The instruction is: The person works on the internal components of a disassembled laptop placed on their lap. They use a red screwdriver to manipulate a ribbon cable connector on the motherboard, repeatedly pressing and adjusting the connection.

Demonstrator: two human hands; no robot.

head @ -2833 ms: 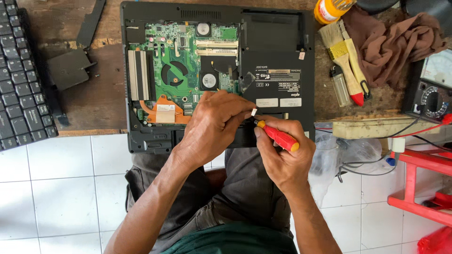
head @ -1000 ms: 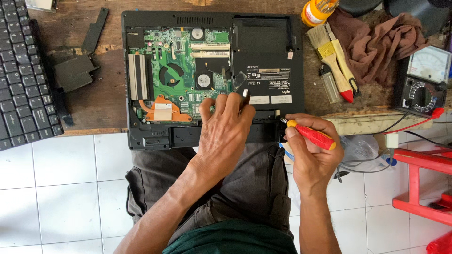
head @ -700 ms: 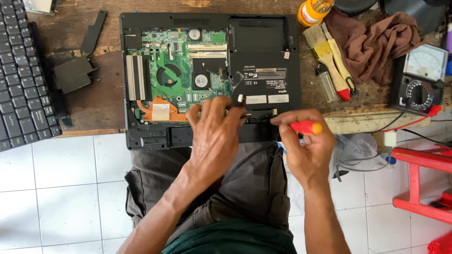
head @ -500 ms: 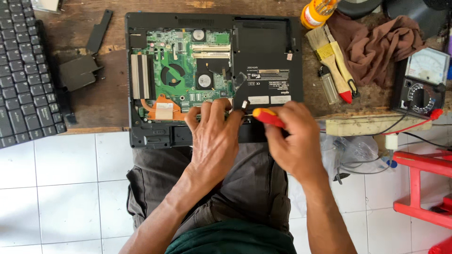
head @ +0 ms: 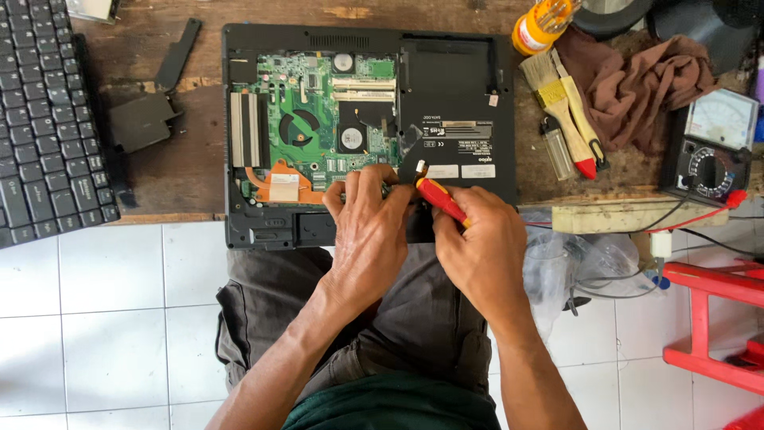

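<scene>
Head view: left hand (head: 370, 231) lies flat, fingers together, pressing the open laptop (head: 461, 103) at its 6 o'clock edge. Right hand (head: 477, 247) pinches a red screwdriver (head: 440, 199), tip aimed toward 11 o'clock, just beside the left fingers. Brush (head: 557, 103) lies at the laptop's 3 o'clock.

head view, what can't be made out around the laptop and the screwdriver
- Head view: the tip of the screwdriver is too small to tell what it touches on the laptop.
- The laptop's near edge is hidden under the left hand and right hand.
- The keyboard is cut off by the left edge.
- The multimeter dial setting is too small.
</scene>
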